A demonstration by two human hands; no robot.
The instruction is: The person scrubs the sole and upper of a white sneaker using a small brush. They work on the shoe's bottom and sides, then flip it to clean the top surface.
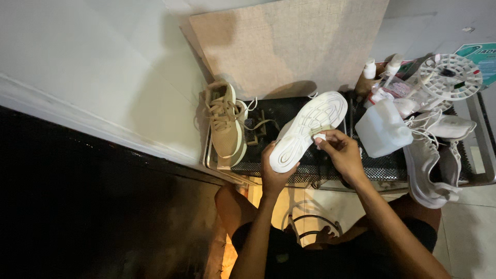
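Shoe (305, 132): I see it sole-up above the black mesh rack (330, 165).
Left hand (274, 173): fingers clasp the heel end.
Right hand (341, 152): fingers pinch something small against the sole edge.
Handling: I judge it light, flexible; hold by heel.

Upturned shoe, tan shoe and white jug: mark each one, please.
upturned shoe (310, 129), head view, middle of its white sole.
tan shoe (226, 126), head view, on its laces.
white jug (381, 129), head view, on its side.

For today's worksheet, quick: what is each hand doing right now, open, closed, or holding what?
Left hand: closed around the heel of the white-soled shoe, sole up.
Right hand: fingertips pinched on a small pale piece at the sole.
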